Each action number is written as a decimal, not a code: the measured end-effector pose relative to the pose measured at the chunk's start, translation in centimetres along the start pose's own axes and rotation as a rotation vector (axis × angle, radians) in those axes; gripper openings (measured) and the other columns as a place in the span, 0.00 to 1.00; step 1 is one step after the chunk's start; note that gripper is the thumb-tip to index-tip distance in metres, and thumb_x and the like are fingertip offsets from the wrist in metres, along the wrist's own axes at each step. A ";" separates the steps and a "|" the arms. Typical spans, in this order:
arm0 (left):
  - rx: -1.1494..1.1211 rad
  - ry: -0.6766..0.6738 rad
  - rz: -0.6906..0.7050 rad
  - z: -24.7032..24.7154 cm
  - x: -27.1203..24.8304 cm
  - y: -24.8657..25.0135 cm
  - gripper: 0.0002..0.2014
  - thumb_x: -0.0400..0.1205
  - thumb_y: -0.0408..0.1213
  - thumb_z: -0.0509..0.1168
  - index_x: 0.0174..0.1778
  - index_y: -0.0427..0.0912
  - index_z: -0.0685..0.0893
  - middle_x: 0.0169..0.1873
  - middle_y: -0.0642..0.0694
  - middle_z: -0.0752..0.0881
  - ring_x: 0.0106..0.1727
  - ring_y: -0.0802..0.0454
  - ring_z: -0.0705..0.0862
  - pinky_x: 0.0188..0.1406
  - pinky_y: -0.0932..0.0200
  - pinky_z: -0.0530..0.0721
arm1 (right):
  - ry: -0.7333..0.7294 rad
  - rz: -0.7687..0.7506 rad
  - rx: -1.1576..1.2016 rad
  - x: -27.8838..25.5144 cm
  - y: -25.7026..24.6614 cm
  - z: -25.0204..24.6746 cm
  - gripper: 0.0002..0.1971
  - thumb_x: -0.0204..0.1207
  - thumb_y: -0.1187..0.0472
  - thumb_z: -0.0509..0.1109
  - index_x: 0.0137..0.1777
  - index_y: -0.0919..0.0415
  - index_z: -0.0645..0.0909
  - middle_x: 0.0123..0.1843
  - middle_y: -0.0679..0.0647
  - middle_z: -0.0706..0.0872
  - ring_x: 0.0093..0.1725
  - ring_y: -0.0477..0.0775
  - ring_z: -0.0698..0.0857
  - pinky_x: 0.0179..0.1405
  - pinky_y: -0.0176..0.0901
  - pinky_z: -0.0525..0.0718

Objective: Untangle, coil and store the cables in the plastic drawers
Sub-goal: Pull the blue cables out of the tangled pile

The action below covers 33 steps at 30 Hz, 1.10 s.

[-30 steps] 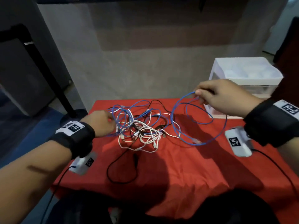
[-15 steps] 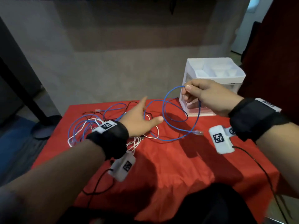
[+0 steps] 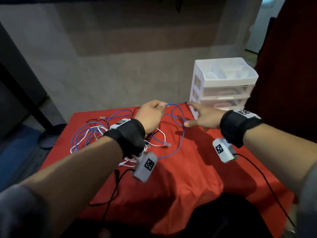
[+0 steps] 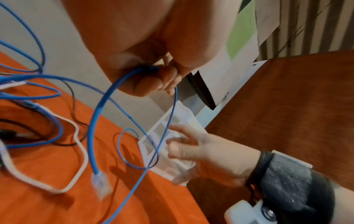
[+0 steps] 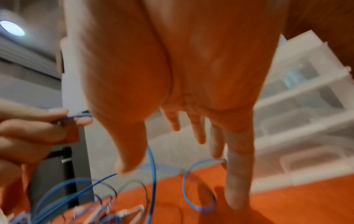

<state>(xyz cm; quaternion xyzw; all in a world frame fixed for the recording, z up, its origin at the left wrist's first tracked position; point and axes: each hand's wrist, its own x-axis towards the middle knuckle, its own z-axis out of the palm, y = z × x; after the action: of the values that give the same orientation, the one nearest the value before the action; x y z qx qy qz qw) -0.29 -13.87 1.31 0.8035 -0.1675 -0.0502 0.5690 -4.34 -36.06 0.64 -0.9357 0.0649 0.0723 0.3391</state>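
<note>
A thin blue network cable (image 3: pixel 178 117) hangs in loose loops at the centre of the head view, its top strand strung between two hands above a worktop draped in red cloth (image 3: pixel 180 177). The left hand (image 3: pixel 151 115), just left of centre, pinches the strand between thumb and fingertips; the left wrist view shows the cable running out of that pinch and down to a clear plastic plug (image 4: pixel 100 184) dangling low in the frame. The right hand (image 3: pixel 204 117), just right of centre, is spread with fingers straight. Its fingertip touches the far end of the strand and one loop hangs beside the thumb, but it clamps nothing.

The risk, as it looks from here, is that the cable's lower turns run back into the tangle of blue, white and black cables (image 3: pixel 92 134) lying at the left of the frame. A pull toward the white plastic drawer unit (image 3: pixel 223 86) at upper right could tighten a knot or drag the whole heap along. The dangling plug could also snag in a loop. With only one hand gripping, the half-formed coil may well slip open. The drawers appear closed, so one would have to be opened before anything is stored.
</note>
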 end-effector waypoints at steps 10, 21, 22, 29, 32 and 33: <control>-0.065 -0.017 -0.087 -1.4 0.9 -2.7 0.08 0.92 0.34 0.57 0.52 0.43 0.81 0.32 0.46 0.86 0.27 0.56 0.81 0.27 0.63 0.79 | -0.041 0.043 -0.002 4.0 1.4 5.5 0.23 0.76 0.39 0.76 0.66 0.49 0.81 0.46 0.44 0.84 0.36 0.45 0.81 0.28 0.34 0.78; 0.191 0.125 0.107 -4.0 0.7 -2.2 0.20 0.85 0.52 0.68 0.72 0.49 0.81 0.66 0.50 0.81 0.66 0.55 0.82 0.74 0.59 0.75 | 0.023 -0.271 0.183 -3.3 -6.1 -3.0 0.12 0.92 0.57 0.59 0.47 0.59 0.79 0.32 0.51 0.88 0.24 0.49 0.81 0.20 0.31 0.71; 0.124 0.091 0.122 -4.0 0.3 -1.3 0.22 0.86 0.51 0.68 0.74 0.49 0.79 0.68 0.51 0.81 0.68 0.56 0.81 0.77 0.57 0.75 | 0.055 -0.320 0.191 -4.7 -7.3 -4.8 0.12 0.92 0.57 0.59 0.48 0.59 0.79 0.32 0.52 0.88 0.24 0.50 0.81 0.20 0.32 0.71; -0.324 -0.038 0.408 -2.3 -3.5 6.8 0.39 0.76 0.59 0.65 0.83 0.56 0.61 0.63 0.43 0.83 0.59 0.46 0.91 0.57 0.48 0.87 | 0.201 -0.616 0.205 -12.5 -12.3 -13.2 0.14 0.92 0.54 0.51 0.48 0.50 0.76 0.31 0.45 0.86 0.24 0.45 0.77 0.23 0.34 0.71; -0.332 0.010 0.556 -1.2 -4.4 8.5 0.36 0.82 0.54 0.64 0.85 0.49 0.60 0.63 0.36 0.83 0.55 0.39 0.91 0.49 0.51 0.90 | 0.229 -0.597 0.236 -13.4 -11.6 -14.4 0.15 0.93 0.56 0.48 0.49 0.50 0.75 0.30 0.43 0.85 0.23 0.43 0.75 0.23 0.34 0.70; -0.335 0.014 0.562 -0.7 -4.4 8.4 0.36 0.82 0.53 0.65 0.85 0.47 0.61 0.60 0.36 0.84 0.54 0.36 0.91 0.47 0.54 0.90 | 0.233 -0.571 0.257 -13.6 -11.2 -14.4 0.15 0.93 0.56 0.50 0.49 0.51 0.76 0.30 0.45 0.85 0.23 0.44 0.75 0.23 0.35 0.70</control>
<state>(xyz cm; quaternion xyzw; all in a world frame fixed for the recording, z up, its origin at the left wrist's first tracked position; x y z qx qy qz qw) -5.98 -14.29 8.92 0.6214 -0.3684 0.0875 0.6860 -14.46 -35.87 21.00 -0.8677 -0.1529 -0.1421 0.4511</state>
